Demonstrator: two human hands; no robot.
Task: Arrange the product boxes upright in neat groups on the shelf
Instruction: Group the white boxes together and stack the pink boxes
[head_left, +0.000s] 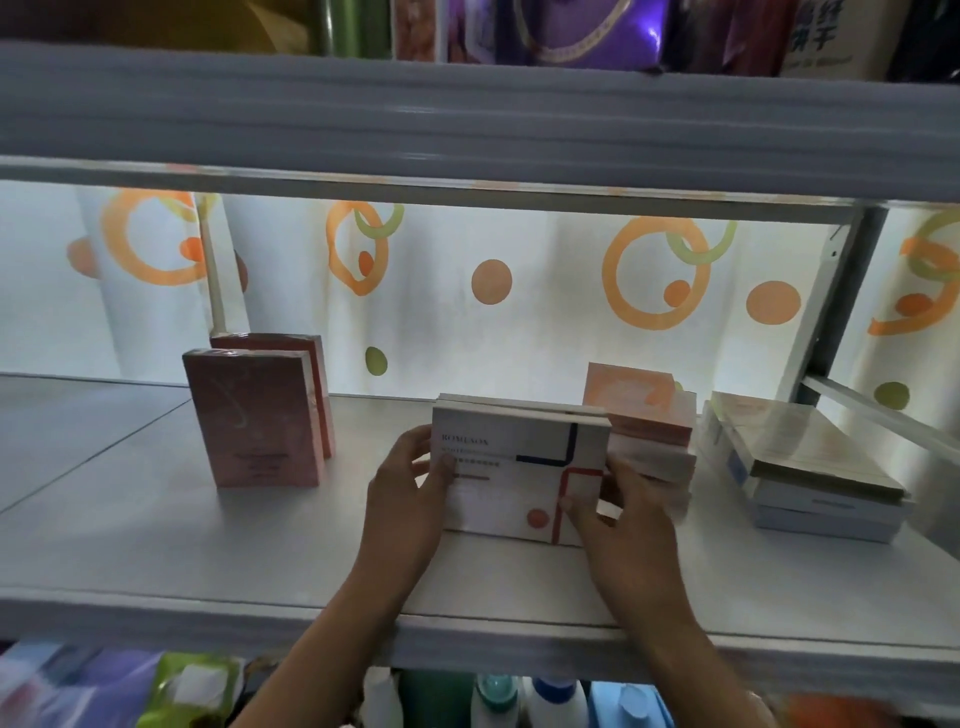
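Observation:
A white box with blue and red lines (511, 475) stands upright on its long edge in the middle of the grey shelf (156, 545), with more white boxes right behind it. My left hand (402, 499) grips its left end and my right hand (618, 514) grips its right end. Two pink boxes (257, 421) stand upright together at the left. Behind my right hand stand or lean pale orange boxes (647, 415). At the right, a stack of white boxes (810, 467) lies flat.
The upper shelf board (467, 119) hangs low over the work space. A metal post (841, 291) stands at the right rear. A curtain with orange circles (493, 280) backs the shelf. Bottles and packets (498, 701) fill the level below.

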